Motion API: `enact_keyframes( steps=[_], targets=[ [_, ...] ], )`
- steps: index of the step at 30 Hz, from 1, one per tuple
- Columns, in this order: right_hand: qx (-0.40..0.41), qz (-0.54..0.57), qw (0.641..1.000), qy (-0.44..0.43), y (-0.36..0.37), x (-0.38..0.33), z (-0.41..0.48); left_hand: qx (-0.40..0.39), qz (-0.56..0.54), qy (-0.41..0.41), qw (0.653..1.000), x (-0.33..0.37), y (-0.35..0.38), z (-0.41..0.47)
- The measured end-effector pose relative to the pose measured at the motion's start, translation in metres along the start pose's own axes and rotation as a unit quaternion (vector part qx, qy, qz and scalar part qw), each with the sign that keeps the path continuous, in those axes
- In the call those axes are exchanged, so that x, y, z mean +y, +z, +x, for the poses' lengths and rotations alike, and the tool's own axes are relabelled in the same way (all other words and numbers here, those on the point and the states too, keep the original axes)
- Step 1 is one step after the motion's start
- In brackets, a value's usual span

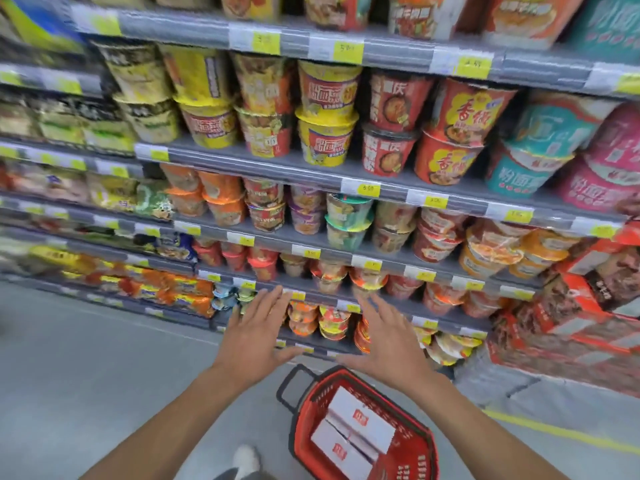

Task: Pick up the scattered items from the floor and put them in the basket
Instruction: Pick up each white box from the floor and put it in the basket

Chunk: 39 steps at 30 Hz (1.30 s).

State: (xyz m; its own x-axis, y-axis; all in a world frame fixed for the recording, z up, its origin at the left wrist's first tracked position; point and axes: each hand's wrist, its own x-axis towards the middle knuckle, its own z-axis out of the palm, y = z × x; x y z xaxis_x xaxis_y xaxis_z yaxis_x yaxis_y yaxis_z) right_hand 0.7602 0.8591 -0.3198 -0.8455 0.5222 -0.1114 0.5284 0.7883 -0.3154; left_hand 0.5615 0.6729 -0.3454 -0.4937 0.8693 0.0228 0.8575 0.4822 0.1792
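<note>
Red basket (420, 441) below both splayed, empty hands, left hand (254, 336), right hand (388, 341)

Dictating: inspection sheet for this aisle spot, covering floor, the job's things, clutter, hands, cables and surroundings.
Surface: grey floor, yellow line at right; no loose items seen on it.
Job's things: red basket on the floor, white boxes inside it.
Clutter: nothing seen.
Hands: left hand and right hand both open, fingers spread, holding nothing.
Cables: nothing seen.
Surroundings: shelves stocked with noodle cups; red cartons stacked at right; a shoe at the bottom edge.
</note>
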Motion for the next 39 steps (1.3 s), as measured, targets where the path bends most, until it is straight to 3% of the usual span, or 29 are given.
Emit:
enact_keyframes(
  steps=[10,22,30,39],
  targets=[
    [-0.06,-0.01,0.987,-0.15,0.024,-0.134,0.03,0.055,0.022,-0.185,0.981,-0.091,-0.036,-0.125],
    [-0.098,-0.02,0.942,-0.322,0.108,-0.381,0.041,0.07,0.032,-0.37,0.926,-0.246,-0.06,-0.321],
    [-0.113,-0.012,0.923,-0.367,0.166,-0.513,0.033,0.079,0.016,-0.444,0.892,-0.326,-0.066,-0.41],
    [-0.146,-0.015,0.912,-0.383,0.204,-0.599,0.071,0.087,0.005,-0.483,0.871,-0.408,-0.067,-0.425]
  ],
)
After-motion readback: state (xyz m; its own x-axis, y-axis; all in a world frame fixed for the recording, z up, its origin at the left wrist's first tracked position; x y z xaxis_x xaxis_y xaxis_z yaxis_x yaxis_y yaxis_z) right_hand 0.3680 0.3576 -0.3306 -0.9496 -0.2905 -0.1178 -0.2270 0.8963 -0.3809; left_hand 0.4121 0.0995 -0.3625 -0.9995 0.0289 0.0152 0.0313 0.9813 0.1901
